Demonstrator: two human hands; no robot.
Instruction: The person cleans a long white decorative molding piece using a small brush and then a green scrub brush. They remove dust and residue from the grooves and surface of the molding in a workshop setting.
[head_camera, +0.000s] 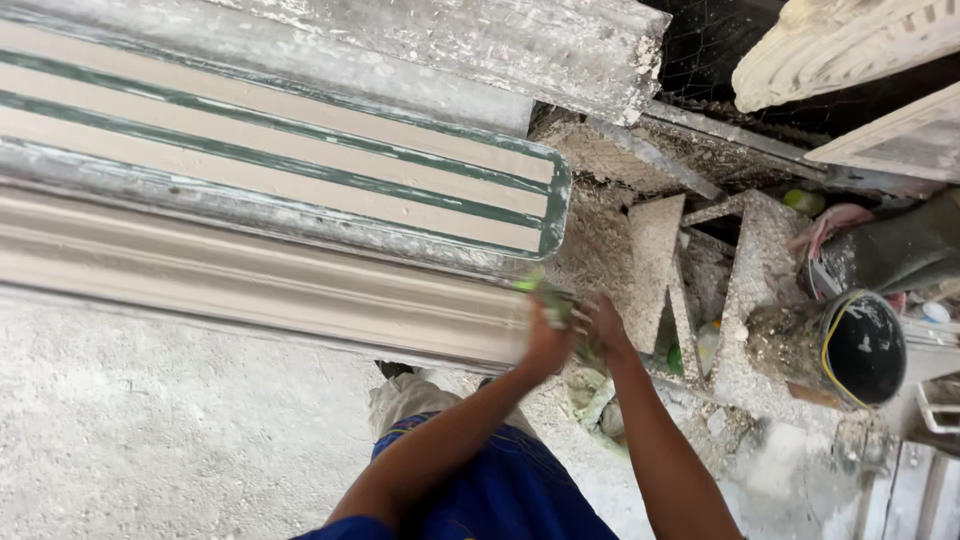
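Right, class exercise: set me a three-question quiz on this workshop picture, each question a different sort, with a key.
1. True or false: both hands meet at the end of the long moulded plaster strip.
2. What colour are the lines along the flat mould above the strip? A red, B green, C yellow.
3. Fill in: the dark round container lies to the ____ of the hands.

Key: 1 true; 2 B; 3 right.

You stand on a grey, plaster-dusted concrete floor (150, 440). Above it, a rough plaster-caked tabletop (600, 230) carries a long cream plaster cornice moulding (250, 280) and, just beside it, a long green-edged mould with cream strips (280, 150). Plaster rubble (600, 405) lies on the floor beneath the tabletop's end.
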